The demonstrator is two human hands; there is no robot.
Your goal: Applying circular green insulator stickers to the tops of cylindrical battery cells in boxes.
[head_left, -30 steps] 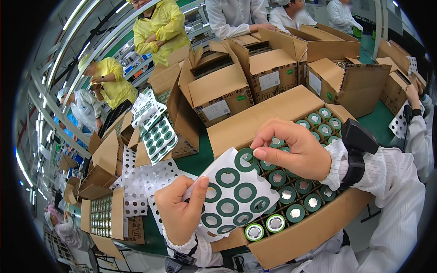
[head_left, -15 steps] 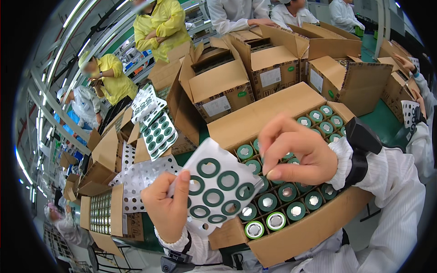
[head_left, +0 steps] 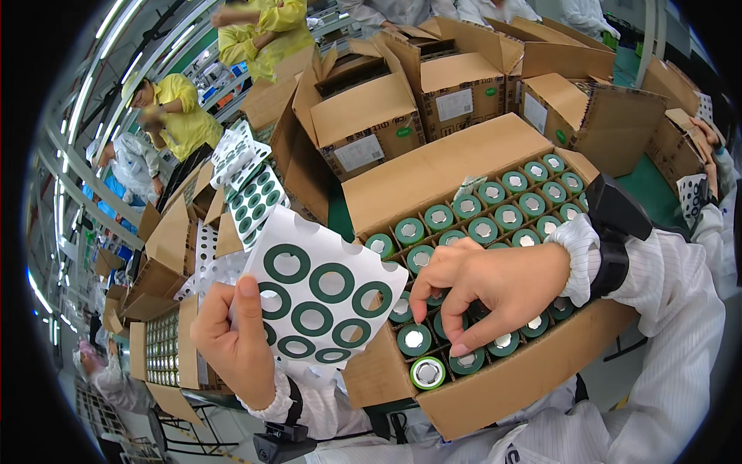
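The left hand [head_left: 236, 344] pinches a white sheet [head_left: 321, 290] of green ring stickers [head_left: 332, 282] between thumb and fingers, holding it up at 9 o'clock from the open cardboard box [head_left: 495, 390]. The right hand [head_left: 495, 290] rests on the green-topped batteries [head_left: 483, 230] packed upright in the box, fingers curled down onto the tops of the near rows; whether they grip anything cannot be told.

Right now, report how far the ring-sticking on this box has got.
Done: most cells in the box show green rings. In hand: the left hand holds the ring sheet, about seven rings remaining; the right hand presses on front-row cells. Left: the front corner cell looks bare.
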